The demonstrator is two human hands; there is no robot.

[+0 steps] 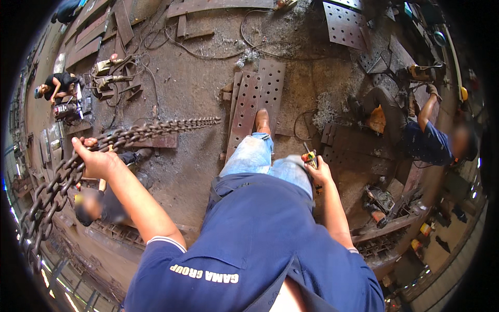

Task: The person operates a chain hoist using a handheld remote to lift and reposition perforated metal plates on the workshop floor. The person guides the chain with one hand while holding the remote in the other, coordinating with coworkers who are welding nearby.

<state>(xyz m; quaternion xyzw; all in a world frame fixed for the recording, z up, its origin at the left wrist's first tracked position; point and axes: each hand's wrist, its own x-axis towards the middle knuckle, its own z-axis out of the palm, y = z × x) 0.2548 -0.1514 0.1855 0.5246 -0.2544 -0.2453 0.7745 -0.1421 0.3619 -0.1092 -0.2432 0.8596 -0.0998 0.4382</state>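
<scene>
At the left, my left hand (97, 160) grips several strands of heavy steel chain (156, 130). The strands stretch from the lower left past the hand toward the middle, ending above the floor. My right hand (320, 172) is closed round a small hand-held pendant control (310, 158) with yellow, red and dark parts, held beside my right thigh. A thin dark piece sticks up from it; its lower part is mostly behind my fingers. Below me, my brown boot (263, 120) rests on perforated steel plates (245, 109).
Left of me a person (106, 205) is low beside the chain, and another (60, 88) sits farther off. A person in dark blue (429, 138) is at the right, near a curved steel piece (378, 96). Cables (208, 56) cross the floor ahead. A power tool (378, 200) lies lower right.
</scene>
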